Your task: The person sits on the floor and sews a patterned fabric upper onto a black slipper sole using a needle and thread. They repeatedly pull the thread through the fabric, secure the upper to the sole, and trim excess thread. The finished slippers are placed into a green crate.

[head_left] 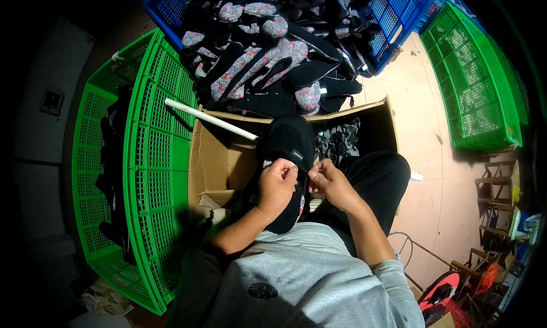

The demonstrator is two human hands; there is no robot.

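Observation:
A black slipper lies over my lap, toe pointing away from me, with a small dark label on the edge of its upper. A bit of floral lining shows lower along its side. My left hand is closed on the slipper's upper edge, just below the label. On the other side of the opening, my right hand pinches the same edge between thumb and fingertips. Whether a loose thread is between those fingertips is too small to tell.
Before me stands an open cardboard box with dark scraps and a white stick across its rim. Beyond it, a blue crate overflows with black and floral slippers. Green crates flank me; wooden racks stand at right.

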